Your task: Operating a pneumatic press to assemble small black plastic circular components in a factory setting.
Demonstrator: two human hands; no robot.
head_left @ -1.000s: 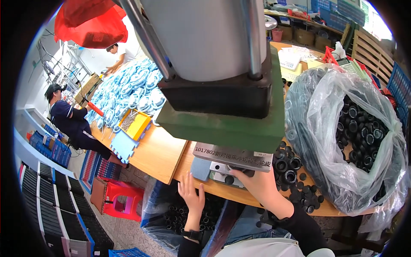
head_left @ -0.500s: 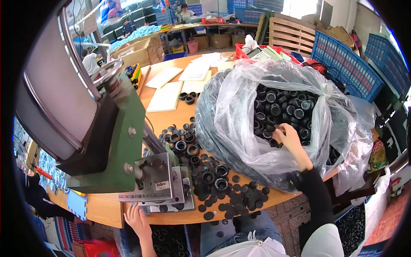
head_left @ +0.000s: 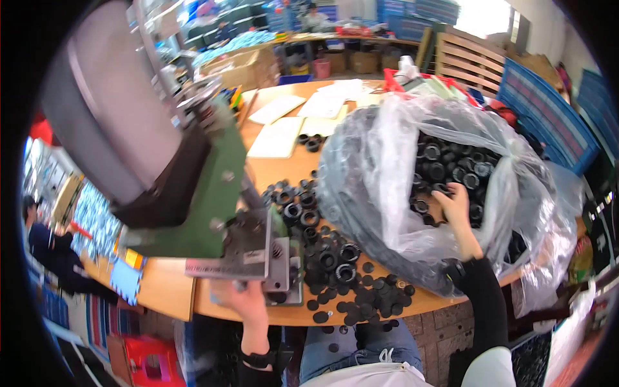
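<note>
My right hand (head_left: 456, 203) reaches into a big clear plastic bag (head_left: 400, 213) of black ring-shaped plastic parts (head_left: 465, 169). Its thumb and fingers close on one black plastic ring (head_left: 442, 189) at the top of the heap. My left hand (head_left: 242, 300) is at the table's front edge, just below the metal die (head_left: 248, 248) of a green press (head_left: 193, 229). Motion blur smears its fingers, so what they hold, if anything, does not show. Beside the die lie loose black rings (head_left: 327, 260) and flat black discs (head_left: 364, 303).
Papers (head_left: 277, 137) lie behind the press on the wooden table (head_left: 284, 169). A red basket (head_left: 392, 79) and a blue crate (head_left: 545, 109) stand beyond the bag. A red stool (head_left: 155, 361) is at lower left. Another person (head_left: 48, 238) sits at far left.
My view has shifted, so the scene sits differently. My left hand has moved in under the press's front, and its wrist now shows. The right hand stays in the bag, now pinching a ring.
</note>
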